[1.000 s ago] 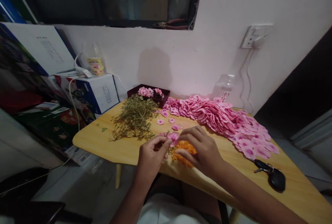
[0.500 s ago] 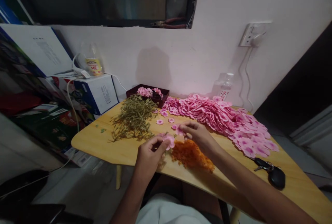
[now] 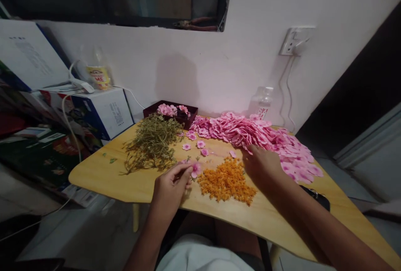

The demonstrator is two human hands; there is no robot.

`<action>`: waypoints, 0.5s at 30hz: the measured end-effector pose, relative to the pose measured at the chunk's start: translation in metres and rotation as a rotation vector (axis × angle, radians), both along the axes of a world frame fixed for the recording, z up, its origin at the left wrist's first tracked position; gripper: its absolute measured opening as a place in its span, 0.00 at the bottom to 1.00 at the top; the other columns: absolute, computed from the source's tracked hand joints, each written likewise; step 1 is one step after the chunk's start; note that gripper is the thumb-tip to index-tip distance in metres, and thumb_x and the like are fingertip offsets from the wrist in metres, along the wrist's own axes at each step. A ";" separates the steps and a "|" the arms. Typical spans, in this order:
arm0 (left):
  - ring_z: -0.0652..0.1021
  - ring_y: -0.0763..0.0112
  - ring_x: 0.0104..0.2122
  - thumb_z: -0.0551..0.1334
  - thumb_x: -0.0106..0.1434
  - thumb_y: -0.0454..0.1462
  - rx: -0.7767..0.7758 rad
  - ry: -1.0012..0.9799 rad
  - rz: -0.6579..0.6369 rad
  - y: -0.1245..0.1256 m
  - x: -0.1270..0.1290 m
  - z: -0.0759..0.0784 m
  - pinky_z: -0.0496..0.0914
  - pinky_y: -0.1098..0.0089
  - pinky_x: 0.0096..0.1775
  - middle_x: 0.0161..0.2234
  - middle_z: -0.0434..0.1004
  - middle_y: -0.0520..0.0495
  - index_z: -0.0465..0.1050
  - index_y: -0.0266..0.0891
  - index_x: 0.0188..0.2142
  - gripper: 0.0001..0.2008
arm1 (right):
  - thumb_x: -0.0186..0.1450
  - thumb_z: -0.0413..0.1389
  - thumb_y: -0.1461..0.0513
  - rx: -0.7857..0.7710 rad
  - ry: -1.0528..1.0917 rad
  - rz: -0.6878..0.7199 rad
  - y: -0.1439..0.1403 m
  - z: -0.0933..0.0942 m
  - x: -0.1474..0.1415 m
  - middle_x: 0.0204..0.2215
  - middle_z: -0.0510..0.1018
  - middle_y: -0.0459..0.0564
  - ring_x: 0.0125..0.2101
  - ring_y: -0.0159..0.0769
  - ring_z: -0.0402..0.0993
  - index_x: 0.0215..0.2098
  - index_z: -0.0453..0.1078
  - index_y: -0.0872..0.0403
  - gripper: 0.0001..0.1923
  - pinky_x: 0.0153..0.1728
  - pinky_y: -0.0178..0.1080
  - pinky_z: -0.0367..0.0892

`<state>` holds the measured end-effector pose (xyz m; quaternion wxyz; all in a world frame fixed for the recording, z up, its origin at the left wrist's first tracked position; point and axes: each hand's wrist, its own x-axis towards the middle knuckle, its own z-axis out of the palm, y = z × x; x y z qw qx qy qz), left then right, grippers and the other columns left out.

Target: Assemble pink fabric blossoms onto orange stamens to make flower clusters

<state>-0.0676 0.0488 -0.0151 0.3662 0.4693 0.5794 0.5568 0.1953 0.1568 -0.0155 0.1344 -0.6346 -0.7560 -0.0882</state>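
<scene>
My left hand [image 3: 172,181] is closed in a pinch on an artificial pink flower [image 3: 196,170], whose petals stick out past the thumb and fingertip; bits of green stem show near it. My right hand [image 3: 263,163] reaches down at the front edge of a big heap of pink fabric blossoms [image 3: 241,128]. Its fingertips are mostly hidden, so whether they grip one cannot be told. Between the hands lies a pile of small orange florets [image 3: 227,181]. A few loose pink blossoms [image 3: 201,144] lie behind it, with another single blossom [image 3: 232,154] nearer my right hand.
A bundle of green stems [image 3: 153,141] lies on the left of the wooden table [image 3: 103,179]. Behind it stands a dark red tray [image 3: 150,110] holding pink flowers. A clear bottle [image 3: 263,103] stands against the wall. Keys [image 3: 319,198] lie partly behind my right forearm.
My right hand has moved right, from beside the left hand with a pink blossom at its fingertips, to the heap. The left hand still holds its flower. The view has shifted slightly.
</scene>
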 end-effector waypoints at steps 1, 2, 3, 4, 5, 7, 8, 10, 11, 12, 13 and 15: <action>0.74 0.75 0.24 0.63 0.53 0.45 0.005 0.013 0.004 -0.001 0.002 0.000 0.70 0.76 0.25 0.35 0.77 0.46 0.77 0.36 0.35 0.15 | 0.64 0.50 0.58 0.001 -0.019 -0.021 -0.001 0.000 -0.001 0.33 0.79 0.56 0.32 0.42 0.73 0.43 0.72 0.52 0.13 0.31 0.38 0.59; 0.75 0.74 0.26 0.63 0.53 0.45 0.013 0.029 0.008 -0.002 0.004 0.001 0.70 0.76 0.26 0.36 0.77 0.46 0.77 0.36 0.33 0.14 | 0.64 0.49 0.58 -0.001 -0.022 -0.037 -0.001 0.000 -0.002 0.30 0.79 0.55 0.30 0.42 0.74 0.42 0.72 0.52 0.13 0.30 0.38 0.59; 0.76 0.72 0.29 0.63 0.54 0.45 0.019 0.045 0.006 -0.003 0.006 0.002 0.70 0.77 0.26 0.38 0.78 0.45 0.77 0.36 0.32 0.14 | 0.64 0.49 0.58 -0.001 -0.013 -0.043 -0.002 0.002 -0.003 0.28 0.79 0.55 0.29 0.41 0.74 0.41 0.72 0.53 0.13 0.30 0.38 0.59; 0.77 0.70 0.32 0.63 0.54 0.45 0.023 0.058 0.001 -0.004 0.007 0.003 0.70 0.77 0.27 0.38 0.78 0.45 0.76 0.36 0.31 0.13 | 0.64 0.50 0.57 0.005 0.008 -0.034 -0.002 0.003 -0.002 0.27 0.79 0.54 0.29 0.41 0.74 0.41 0.72 0.53 0.13 0.29 0.37 0.59; 0.77 0.69 0.34 0.63 0.54 0.45 0.026 0.069 -0.004 -0.005 0.008 0.004 0.70 0.77 0.28 0.37 0.78 0.45 0.75 0.36 0.29 0.13 | 0.63 0.51 0.56 0.012 0.044 -0.014 -0.003 0.005 -0.001 0.27 0.79 0.53 0.28 0.41 0.74 0.41 0.72 0.52 0.13 0.29 0.37 0.59; 0.77 0.67 0.37 0.63 0.55 0.45 0.038 0.078 -0.013 -0.007 0.007 0.005 0.70 0.77 0.30 0.34 0.78 0.45 0.74 0.36 0.26 0.13 | 0.62 0.52 0.55 -0.006 0.193 0.066 -0.006 0.009 0.004 0.27 0.80 0.51 0.27 0.40 0.75 0.40 0.71 0.52 0.13 0.28 0.36 0.61; 0.77 0.66 0.39 0.63 0.55 0.45 0.049 0.080 -0.019 -0.007 0.007 0.006 0.69 0.76 0.32 0.33 0.78 0.46 0.73 0.36 0.26 0.13 | 0.62 0.52 0.55 -0.032 0.298 0.122 -0.009 0.011 0.008 0.27 0.80 0.50 0.27 0.40 0.75 0.39 0.71 0.52 0.13 0.28 0.36 0.62; 0.76 0.65 0.41 0.63 0.55 0.44 0.072 0.074 -0.034 -0.006 0.006 0.005 0.69 0.75 0.34 0.33 0.78 0.46 0.72 0.37 0.24 0.12 | 0.63 0.51 0.53 -0.083 0.502 0.213 -0.019 0.015 0.012 0.28 0.80 0.50 0.28 0.40 0.76 0.36 0.71 0.52 0.13 0.29 0.37 0.65; 0.76 0.65 0.42 0.63 0.55 0.44 0.080 0.063 -0.049 -0.006 0.006 0.004 0.69 0.75 0.36 0.33 0.78 0.46 0.71 0.37 0.24 0.12 | 0.63 0.51 0.53 -0.095 0.579 0.243 -0.025 0.017 0.013 0.28 0.80 0.50 0.29 0.40 0.77 0.34 0.71 0.52 0.13 0.30 0.37 0.66; 0.76 0.64 0.43 0.63 0.55 0.44 0.085 0.049 -0.069 -0.006 0.006 0.003 0.69 0.74 0.38 0.32 0.78 0.46 0.71 0.37 0.24 0.12 | 0.63 0.52 0.52 -0.092 0.633 0.262 -0.033 0.019 0.012 0.29 0.80 0.50 0.30 0.40 0.77 0.34 0.72 0.52 0.13 0.32 0.38 0.68; 0.76 0.64 0.43 0.64 0.55 0.43 0.087 0.038 -0.091 -0.006 0.007 0.002 0.69 0.73 0.40 0.32 0.78 0.46 0.71 0.38 0.23 0.12 | 0.63 0.53 0.52 -0.078 0.671 0.275 -0.041 0.021 0.009 0.28 0.80 0.50 0.30 0.41 0.77 0.32 0.72 0.52 0.13 0.32 0.39 0.68; 0.76 0.62 0.45 0.64 0.55 0.43 0.083 0.026 -0.124 -0.007 0.010 0.001 0.68 0.71 0.42 0.32 0.79 0.46 0.70 0.38 0.22 0.12 | 0.62 0.54 0.53 -0.079 0.709 0.334 -0.059 0.025 -0.002 0.31 0.81 0.50 0.32 0.42 0.77 0.32 0.74 0.51 0.12 0.33 0.40 0.69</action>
